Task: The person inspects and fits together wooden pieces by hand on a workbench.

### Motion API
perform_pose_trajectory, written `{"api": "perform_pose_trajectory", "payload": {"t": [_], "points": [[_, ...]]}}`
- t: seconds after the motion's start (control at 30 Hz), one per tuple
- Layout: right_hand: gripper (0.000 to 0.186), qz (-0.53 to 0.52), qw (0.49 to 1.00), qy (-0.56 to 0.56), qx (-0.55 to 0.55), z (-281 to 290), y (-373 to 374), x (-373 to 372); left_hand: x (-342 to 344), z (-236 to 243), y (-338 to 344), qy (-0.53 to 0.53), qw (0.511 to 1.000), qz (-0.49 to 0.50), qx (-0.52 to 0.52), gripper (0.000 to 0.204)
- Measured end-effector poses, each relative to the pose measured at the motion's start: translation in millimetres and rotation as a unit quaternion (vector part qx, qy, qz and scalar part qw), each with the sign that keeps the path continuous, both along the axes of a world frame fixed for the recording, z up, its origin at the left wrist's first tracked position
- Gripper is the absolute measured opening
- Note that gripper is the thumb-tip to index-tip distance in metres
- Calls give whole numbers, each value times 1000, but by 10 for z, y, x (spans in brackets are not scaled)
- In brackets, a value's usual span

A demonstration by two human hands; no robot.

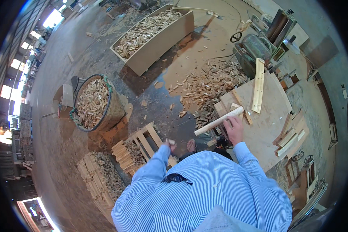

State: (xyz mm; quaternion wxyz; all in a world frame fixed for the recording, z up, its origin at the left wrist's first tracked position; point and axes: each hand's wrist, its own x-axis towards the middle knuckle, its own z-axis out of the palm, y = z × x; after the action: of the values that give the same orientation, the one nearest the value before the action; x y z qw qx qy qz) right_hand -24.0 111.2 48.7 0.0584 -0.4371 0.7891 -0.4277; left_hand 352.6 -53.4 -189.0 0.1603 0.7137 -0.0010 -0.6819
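Two hands clamped: right (233,130) on long wood strip (219,121), left (169,145) on small block (170,141), offcut pile (210,87) beyond.

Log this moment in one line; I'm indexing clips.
right hand: grips long wood strip at workbench | left hand: holds small wood block

My shirt (205,189) is blue with fine white stripes; the stick (219,121) in my right hand (233,129) is pale yellow wood, the basket (113,112) tan with a green rim, the floor (65,135) grey-brown
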Motion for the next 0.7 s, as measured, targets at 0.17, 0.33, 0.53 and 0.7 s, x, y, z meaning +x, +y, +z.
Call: {"api": "perform_pose_trajectory", "payload": {"t": [0.17,0.33,0.53,0.7], "points": [[24,-69,994,-88,16,-77,348,166,-1108,1428,-2688,204,898,-1,-391,41],[29,-128,991,-23,15,-68,771,69,-1716,3100,-3911,165,818,-149,-530,26],[34,-367,920,108,90,-243,1770,-794,-2335,2245,-2457,235,836,-326,-375,32],[32,-486,853,128,143,-251,2392,-1445,-2317,1192,-637,61,829,-443,-335,35]]}}
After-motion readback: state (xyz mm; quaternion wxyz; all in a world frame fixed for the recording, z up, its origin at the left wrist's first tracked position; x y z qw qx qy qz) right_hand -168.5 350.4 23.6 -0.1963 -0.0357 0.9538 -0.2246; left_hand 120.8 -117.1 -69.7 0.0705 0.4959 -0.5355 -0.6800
